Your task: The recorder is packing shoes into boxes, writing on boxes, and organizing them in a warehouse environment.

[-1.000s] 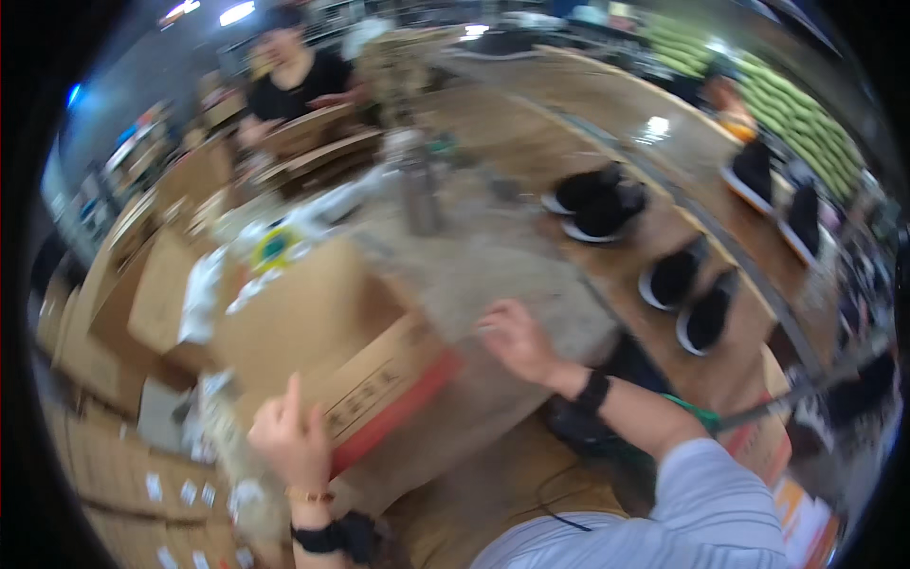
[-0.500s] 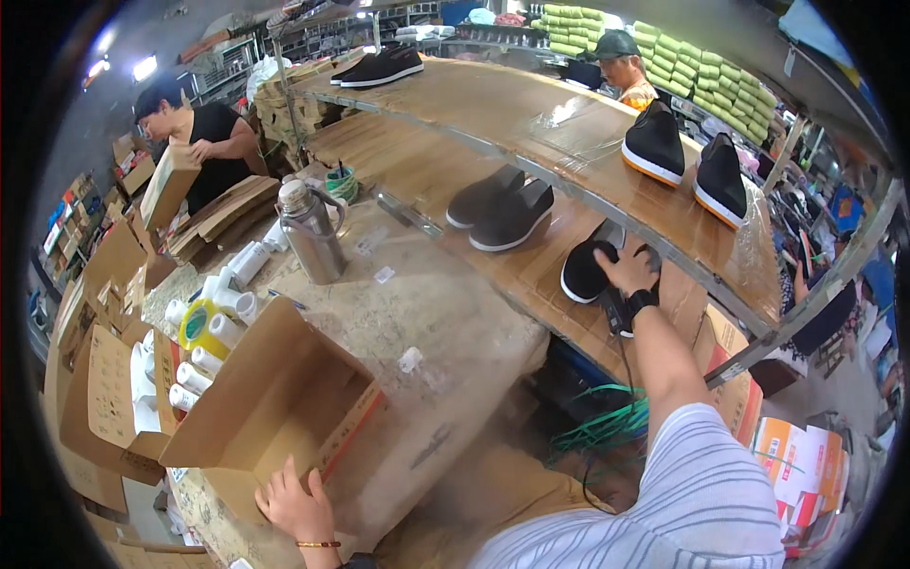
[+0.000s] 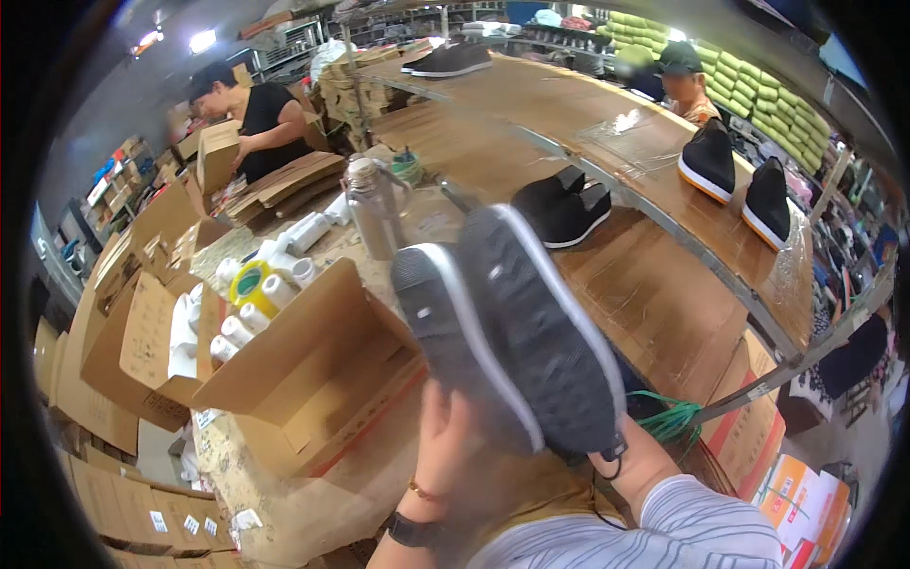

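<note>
A pair of black shoes is raised in front of me, grey soles turned my way, with white edges: a left shoe [image 3: 455, 332] and a right shoe [image 3: 555, 332]. My left hand [image 3: 445, 422] is closed at the lower end of the left shoe, its fingers partly behind it and blurred. My right hand [image 3: 633, 455] reaches behind the right shoe from below, so its fingers are hidden. By that wrist dangles a small black object [image 3: 614, 448] on a cord. Left of the shoes, an open brown cardboard box [image 3: 296, 332] sits on the worktable [image 3: 303, 517].
White rolls [image 3: 254, 315] and yellow tape [image 3: 250, 282] fill a carton beyond the box. A steel flask [image 3: 372, 213] stands behind. More black shoes [image 3: 561, 207] rest on the lower shelf [image 3: 654, 284], others on the upper shelf [image 3: 588, 114]. One person [image 3: 270, 119] handles a box; another [image 3: 697, 90] is beyond the shelves.
The pair of shoes has come off the lower shelf toward me, soles now showing. My left hand has left the open box and come to the shoes. The view has shifted.
</note>
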Available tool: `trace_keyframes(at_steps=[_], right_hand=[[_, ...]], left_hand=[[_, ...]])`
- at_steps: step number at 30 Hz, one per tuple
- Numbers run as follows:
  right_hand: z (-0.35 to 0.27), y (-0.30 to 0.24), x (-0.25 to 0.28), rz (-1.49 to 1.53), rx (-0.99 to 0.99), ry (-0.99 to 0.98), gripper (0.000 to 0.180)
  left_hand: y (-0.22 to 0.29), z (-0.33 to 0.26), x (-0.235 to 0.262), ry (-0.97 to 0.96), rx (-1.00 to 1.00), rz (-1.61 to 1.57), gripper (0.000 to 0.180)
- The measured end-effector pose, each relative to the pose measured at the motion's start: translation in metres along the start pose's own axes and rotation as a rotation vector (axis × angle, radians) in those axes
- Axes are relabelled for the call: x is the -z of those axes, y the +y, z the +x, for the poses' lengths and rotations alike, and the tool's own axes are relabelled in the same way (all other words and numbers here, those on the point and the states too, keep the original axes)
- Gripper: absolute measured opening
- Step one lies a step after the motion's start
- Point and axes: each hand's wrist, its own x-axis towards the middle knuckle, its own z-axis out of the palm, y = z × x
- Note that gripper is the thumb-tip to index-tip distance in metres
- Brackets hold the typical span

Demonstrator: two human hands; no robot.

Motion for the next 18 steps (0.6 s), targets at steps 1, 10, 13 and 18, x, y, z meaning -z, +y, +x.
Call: trace_keyframes(at_steps=[1,10,13,18], right_hand=[[-0.001,0.008,-0.005,0.009,-0.058,-0.017,0.024],[0.006,0.039,-0.056,0.544,-0.265,-0.369,0.017],[0.012,0.044,-0.057,0.669,-0.369,-0.444,0.017],[0.007,0.057,-0.070,0.506,-0.304,-0.440,0.022]], left_hand=[[0.000,0.006,0.003,0.097,-0.235,0.001,0.057],[0.049,-0.007,0.138,0.484,-0.933,1.393,0.048],[0.028,0.001,0.157,0.203,-0.692,1.683,0.048],[0.033,-0.009,0.162,0.098,-0.671,1.671,0.050]])
